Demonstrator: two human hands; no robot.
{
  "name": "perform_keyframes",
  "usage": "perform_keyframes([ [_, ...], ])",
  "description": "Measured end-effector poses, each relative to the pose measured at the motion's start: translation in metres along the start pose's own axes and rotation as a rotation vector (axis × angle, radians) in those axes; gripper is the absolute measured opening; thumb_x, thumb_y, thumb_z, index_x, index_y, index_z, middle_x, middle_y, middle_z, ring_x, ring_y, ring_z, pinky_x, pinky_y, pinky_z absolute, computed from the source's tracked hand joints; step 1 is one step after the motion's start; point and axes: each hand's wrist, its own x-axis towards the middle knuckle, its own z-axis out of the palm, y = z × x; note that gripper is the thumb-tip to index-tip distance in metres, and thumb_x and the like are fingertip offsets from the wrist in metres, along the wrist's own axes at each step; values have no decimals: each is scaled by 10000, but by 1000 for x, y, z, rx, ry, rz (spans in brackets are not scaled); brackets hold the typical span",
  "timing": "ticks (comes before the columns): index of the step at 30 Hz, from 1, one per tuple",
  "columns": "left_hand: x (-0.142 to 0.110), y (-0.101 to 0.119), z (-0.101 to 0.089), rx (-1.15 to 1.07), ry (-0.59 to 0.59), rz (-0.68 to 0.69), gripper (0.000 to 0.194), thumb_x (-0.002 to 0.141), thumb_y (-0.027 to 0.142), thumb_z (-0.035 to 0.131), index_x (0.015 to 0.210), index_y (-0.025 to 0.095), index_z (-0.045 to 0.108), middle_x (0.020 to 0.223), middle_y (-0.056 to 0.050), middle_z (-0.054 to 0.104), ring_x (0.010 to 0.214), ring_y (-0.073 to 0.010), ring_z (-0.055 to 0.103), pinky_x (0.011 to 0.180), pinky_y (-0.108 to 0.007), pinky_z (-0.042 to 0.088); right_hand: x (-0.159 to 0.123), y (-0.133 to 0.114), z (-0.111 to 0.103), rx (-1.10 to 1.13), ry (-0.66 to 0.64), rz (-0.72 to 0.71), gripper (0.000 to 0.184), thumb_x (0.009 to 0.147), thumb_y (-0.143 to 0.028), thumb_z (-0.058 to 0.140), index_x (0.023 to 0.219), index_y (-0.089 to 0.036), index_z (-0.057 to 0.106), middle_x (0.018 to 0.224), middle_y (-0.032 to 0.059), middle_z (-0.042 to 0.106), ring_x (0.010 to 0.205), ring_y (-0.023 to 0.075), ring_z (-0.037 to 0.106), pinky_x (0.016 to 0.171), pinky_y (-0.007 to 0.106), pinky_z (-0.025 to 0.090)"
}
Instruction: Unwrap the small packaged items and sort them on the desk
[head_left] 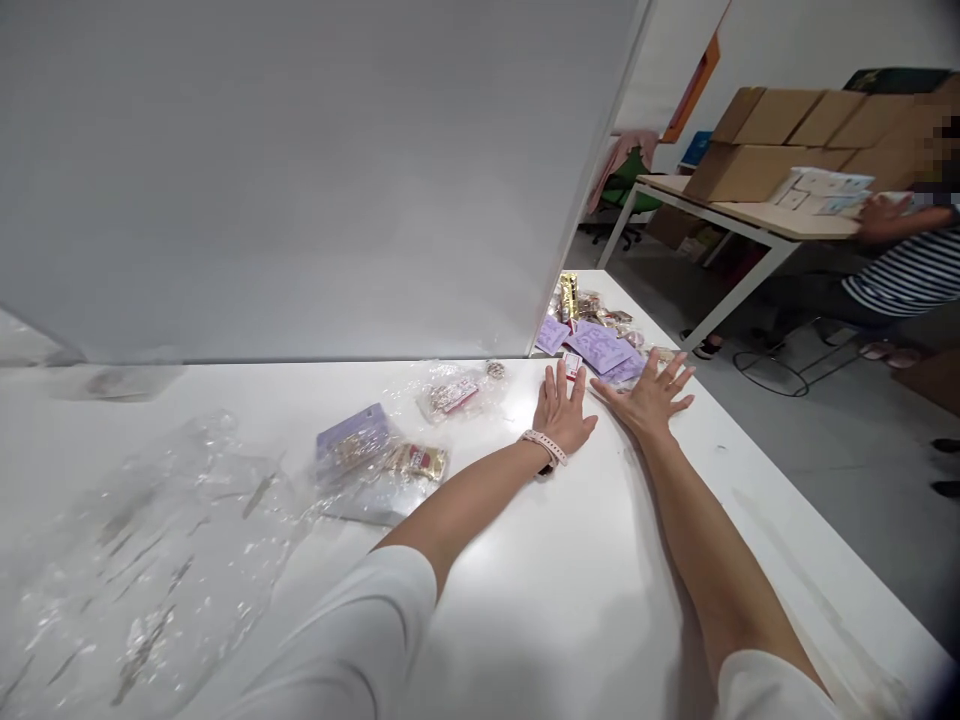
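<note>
Both my arms stretch forward over the white table. My left hand [561,415], with a pale band on its wrist, lies palm down with fingers spread, its tips by a small white and red packet [572,364]. My right hand [651,400] is spread wide close beside purple packets [600,348], its fingers near their edge; contact is hard to make out. Behind the packets sits a heap of small wrapped items with a gold packet [568,295]. Left of my left hand lie a clear-wrapped packet [452,396], a purple pouch [352,440] and a gold and red packet [416,460].
A tall grey panel [300,180] stands along the table's back. Crumpled clear plastic [172,560] covers the left side. Beyond the table's right edge, a person in a striped top [911,265] sits at another table [757,215] stacked with cardboard boxes [772,115].
</note>
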Motion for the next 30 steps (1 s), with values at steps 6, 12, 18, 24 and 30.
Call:
perform_keyframes([
  [6, 57, -9, 16, 135, 99, 95, 926, 874, 543, 620, 1612, 213, 168, 1690, -115, -29, 1534, -378, -108, 1239, -584, 121, 54, 14, 1, 160, 65, 423, 1129, 770, -876, 373, 1622, -203, 64, 1671, 206, -60, 1525, 442, 12, 1169, 666, 108],
  [12, 101, -18, 23, 228, 162, 136, 913, 897, 576, 579, 1604, 136, 205, 1678, -176, 54, 1543, -384, -38, 1249, -570, 9, 101, -3, 27, 183, 34, 239, 835, 923, -707, 297, 1514, -130, 416, 1517, 243, 430, 1397, 413, 404, 1138, 630, 253],
  [18, 134, -29, 17, 272, 176, 144, 681, 973, 449, 481, 1554, 116, 353, 1661, -168, 176, 1557, -326, 13, 1253, -556, -48, 131, -32, 65, 265, 15, 51, 669, 962, -603, 302, 1369, -159, 593, 1338, 195, 622, 1260, 362, 540, 1077, 550, 375],
  [24, 149, -38, 4, 274, 203, 119, 564, 1010, 237, 331, 1544, 53, 351, 1649, -193, 201, 1560, -283, 23, 1263, -502, -67, 122, -29, 66, 368, 272, 62, 645, 1010, -485, 176, 1445, -118, 479, 1457, 159, 524, 1363, 287, 452, 1139, 461, 332],
  [30, 113, -28, -2, 221, 144, 332, 630, 988, 255, 394, 1578, 82, 256, 1679, -145, 83, 1544, -222, -98, 1263, -474, -83, 69, -13, 49, 460, 468, 389, 642, 1004, -486, 104, 1403, -127, 457, 1352, 231, 526, 1286, 347, 502, 1080, 536, 376],
])
